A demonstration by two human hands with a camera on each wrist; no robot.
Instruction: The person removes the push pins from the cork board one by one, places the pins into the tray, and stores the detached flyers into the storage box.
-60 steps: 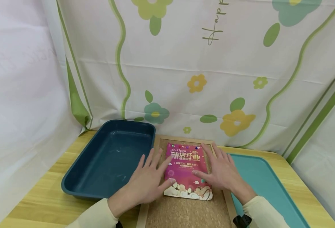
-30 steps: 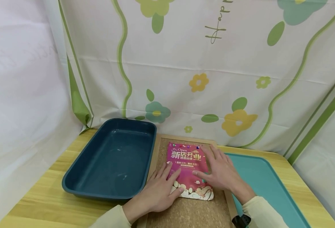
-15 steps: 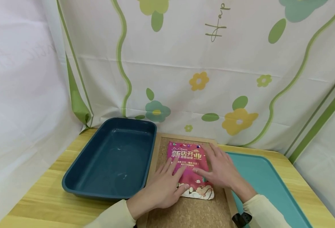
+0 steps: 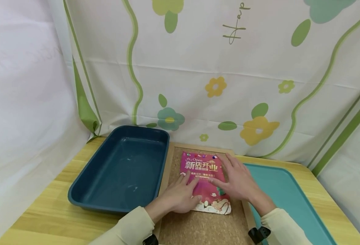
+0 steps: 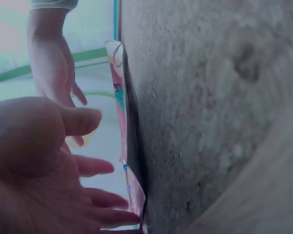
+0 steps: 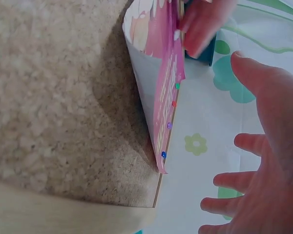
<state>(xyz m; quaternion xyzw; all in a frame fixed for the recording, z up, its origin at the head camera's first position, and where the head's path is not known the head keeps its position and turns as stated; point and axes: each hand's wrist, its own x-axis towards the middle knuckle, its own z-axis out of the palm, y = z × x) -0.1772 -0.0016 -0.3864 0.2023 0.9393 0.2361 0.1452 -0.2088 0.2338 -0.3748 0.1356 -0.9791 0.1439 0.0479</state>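
Observation:
A pink and purple flyer (image 4: 202, 190) with gold and white print lies on a framed cork board (image 4: 204, 228). Along its top edge sit several small round coloured dots like pin heads (image 6: 169, 125). The flyer's lower part curls away from the cork in the right wrist view. My left hand (image 4: 180, 197) is spread over its left lower half, fingers nearly straight and fingertips right at the paper. Over the right edge reaches my right hand (image 4: 238, 180), fingers spread and thumb extended inward. Neither hand grips anything.
A deep dark blue tray (image 4: 118, 177) stands left of the cork board. On the right lies a flat teal tray (image 4: 284, 200), partly under my right arm. Behind the wooden table (image 4: 42, 211) hangs a white curtain (image 4: 180, 85) with flower prints.
My left hand has moved rightward from the flyer's left edge onto its lower left part, and its fingers have drawn a little closer together. The right hand stays nearly in place.

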